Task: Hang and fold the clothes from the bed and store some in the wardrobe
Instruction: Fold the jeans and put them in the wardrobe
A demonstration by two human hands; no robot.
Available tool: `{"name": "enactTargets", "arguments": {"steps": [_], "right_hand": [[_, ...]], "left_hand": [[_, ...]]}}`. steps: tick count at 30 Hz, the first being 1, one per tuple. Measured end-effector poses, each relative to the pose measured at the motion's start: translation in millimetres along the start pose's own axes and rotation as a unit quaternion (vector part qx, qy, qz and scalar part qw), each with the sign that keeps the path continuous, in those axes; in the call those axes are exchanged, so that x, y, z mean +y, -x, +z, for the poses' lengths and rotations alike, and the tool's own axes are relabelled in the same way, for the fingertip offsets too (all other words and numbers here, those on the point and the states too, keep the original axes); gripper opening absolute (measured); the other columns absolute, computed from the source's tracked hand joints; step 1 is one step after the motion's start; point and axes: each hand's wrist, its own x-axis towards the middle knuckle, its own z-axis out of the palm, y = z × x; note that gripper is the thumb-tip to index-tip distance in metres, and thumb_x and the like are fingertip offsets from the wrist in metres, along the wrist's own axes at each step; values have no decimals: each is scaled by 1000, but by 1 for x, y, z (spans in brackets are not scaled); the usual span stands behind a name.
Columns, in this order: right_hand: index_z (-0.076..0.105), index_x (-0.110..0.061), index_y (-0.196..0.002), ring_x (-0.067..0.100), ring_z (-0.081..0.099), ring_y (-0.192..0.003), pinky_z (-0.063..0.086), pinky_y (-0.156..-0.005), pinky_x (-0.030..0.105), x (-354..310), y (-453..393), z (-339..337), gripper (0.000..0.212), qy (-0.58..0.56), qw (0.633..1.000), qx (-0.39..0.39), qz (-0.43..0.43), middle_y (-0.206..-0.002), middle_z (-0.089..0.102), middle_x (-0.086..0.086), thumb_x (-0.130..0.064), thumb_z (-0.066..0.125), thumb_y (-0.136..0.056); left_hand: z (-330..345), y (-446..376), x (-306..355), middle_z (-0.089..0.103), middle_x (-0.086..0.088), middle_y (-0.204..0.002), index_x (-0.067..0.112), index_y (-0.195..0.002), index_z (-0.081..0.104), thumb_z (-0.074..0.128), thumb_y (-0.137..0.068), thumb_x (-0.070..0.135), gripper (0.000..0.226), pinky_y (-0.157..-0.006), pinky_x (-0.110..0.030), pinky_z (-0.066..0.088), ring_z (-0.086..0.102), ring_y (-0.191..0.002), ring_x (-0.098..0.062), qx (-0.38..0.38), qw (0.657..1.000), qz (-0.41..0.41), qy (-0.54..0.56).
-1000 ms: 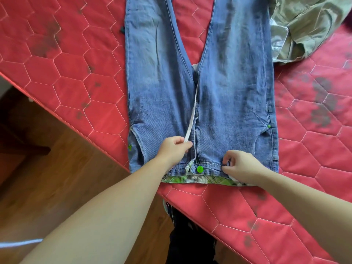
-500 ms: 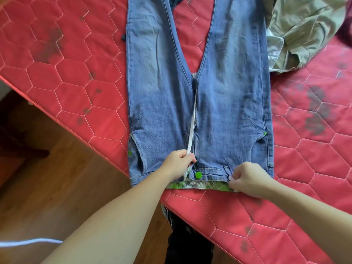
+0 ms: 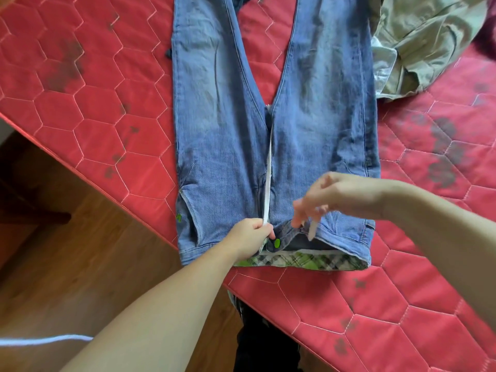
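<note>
Denim jeans lie flat on a red quilted bed cover, waistband toward the lower centre of the frame and both legs running up past the top edge. At the bottom, the person's two bare forearms reach in over a wooden floor on the lower left. The left hand sits at the middle of the waistband, its fingers curled and pinching the lower end of a white drawstring that runs straight up along the fly. Just beside its fingertips is a bright green button. Below the waistband edge a green plaid lining shows. The right hand hovers above the right half of the waistband, motion-blurred, its fingers loosely spread and pointing down; a second white drawstring end hangs right at its fingertips, but whether it is pinched or only touched cannot be told. Farther off, in the upper right of the frame, a crumpled olive garment lies on the bed cover, just beside the right leg of the jeans.
</note>
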Motion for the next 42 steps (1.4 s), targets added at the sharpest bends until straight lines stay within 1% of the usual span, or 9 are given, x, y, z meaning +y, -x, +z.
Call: {"name": "enactTargets", "arguments": {"steps": [4, 10, 15, 22, 27, 32, 37, 39, 42], "right_hand": [[63, -16, -66, 14, 56, -56, 49, -67, 25, -19, -13, -8, 19, -183, 983, 18, 4, -58, 56, 0, -33, 65, -72], [64, -13, -98, 10, 54, -51, 50, -54, 23, -43, -38, -29, 24, -321, 944, 72, -36, -73, 62, -2, -32, 63, -84], [60, -11, -95, 12, 61, -51, 51, -58, 26, -13, -62, -26, 5, -75, 955, 274, 85, -72, 63, 2, -14, 57, -94], [61, -6, -81, 16, 45, -40, 41, -44, 20, -17, -85, -18, 21, 0, 940, 319, 123, -52, 60, 4, -26, 58, -88], [46, -12, -53, 21, 46, -47, 33, -42, 21, 3, -104, 12, 40, 222, 913, 310, 146, -47, 47, 2, -34, 65, -81], [57, -15, -53, 16, 43, -48, 36, -48, 18, -5, -100, -8, 19, -85, 899, 429, 23, -46, 48, -1, -20, 59, -71], [53, -9, -55, 8, 38, -45, 33, -47, 21, -7, -74, -33, 28, 20, 894, 444, -57, -47, 45, -6, -27, 59, -75], [47, -9, -60, 11, 32, -48, 28, -42, 24, -2, -66, -39, 31, 149, 895, 419, -37, -50, 38, -5, -27, 59, -81], [61, -14, -68, 26, 48, -68, 38, -61, 29, -8, -66, -41, 22, 286, 889, 357, -18, -74, 55, 8, -25, 59, -86]], "left_hand": [[0, 0, -1, 29, 14, -37, 22, -77, 67, 47, -97, 30, 29, -38, -18, 27, 29, -36, -6, -11, 1000, 5, 12], [-2, -4, -2, 32, 13, -41, 25, -77, 68, 46, -97, 32, 31, -43, -19, 29, 31, -40, -6, -21, 1000, 18, -9], [-1, -7, -5, 32, 13, -41, 24, -77, 69, 48, -97, 35, 31, -35, -17, 24, 27, -34, -8, -23, 1000, -4, 18], [3, -4, 2, 50, 7, -74, 32, -104, 54, 45, -96, 34, 11, -58, -26, 41, 48, -57, -5, -1, 994, 68, -83], [7, 8, 11, 53, -5, -93, 28, -118, 56, 47, -97, 28, 24, -72, -40, 48, 55, -84, -30, 72, 914, 289, -275], [-4, 5, 12, 55, -3, -103, 21, -108, 68, 46, -94, 22, 26, -81, -38, 38, 48, -98, -25, -55, 827, 350, -436], [-14, -11, 20, 57, 15, -75, 31, -73, 70, 49, -85, 16, 28, -64, -24, 42, 52, -69, -6, 72, 979, 168, -95], [-23, -23, 30, 58, 15, -62, 31, -68, 66, 53, -88, 11, 31, -56, -26, 46, 52, -58, -9, 141, 986, 75, 51], [-36, -42, 36, 63, -2, -83, 29, -74, 63, 56, -93, 17, 24, -84, -44, 54, 63, -81, -27, 146, 985, 20, 86]]}}
